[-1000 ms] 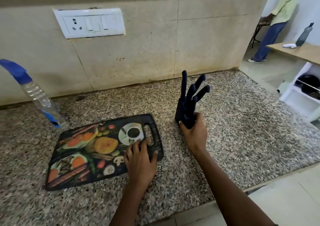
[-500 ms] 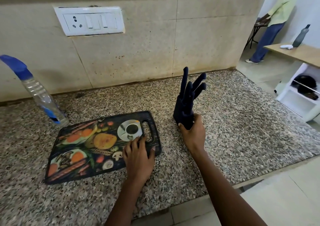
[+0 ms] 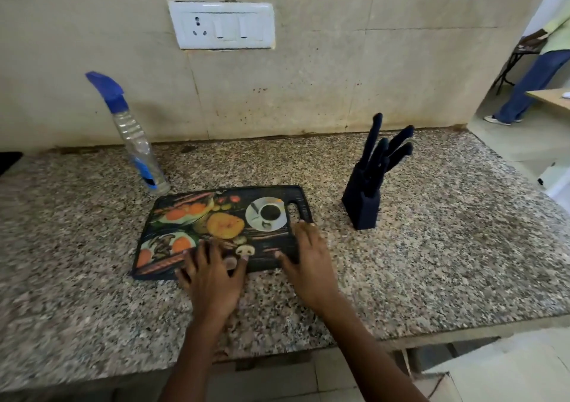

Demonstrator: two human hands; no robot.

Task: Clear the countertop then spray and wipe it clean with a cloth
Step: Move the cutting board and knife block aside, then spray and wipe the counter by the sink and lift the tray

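Note:
A black cutting board (image 3: 216, 225) printed with food pictures lies flat on the speckled granite countertop (image 3: 447, 262). My left hand (image 3: 212, 275) rests on the board's near edge with fingers spread. My right hand (image 3: 308, 262) lies on the board's near right corner by the handle slot, fingers on the edge. A dark knife block (image 3: 368, 192) with several black-handled knives stands free to the right of the board. A clear spray bottle (image 3: 135, 142) with a blue nozzle stands behind the board's left end. No cloth is in view.
A tiled wall with a white switch plate (image 3: 222, 25) backs the counter. The counter's right end drops to the floor, where a person (image 3: 536, 71) stands beside a wooden table (image 3: 552, 97). A dark object (image 3: 9, 161) sits at the far left edge.
My right hand let go of the knife block and moved left onto the board's right corner. My left hand slid left along the board's near edge. The view shifted left.

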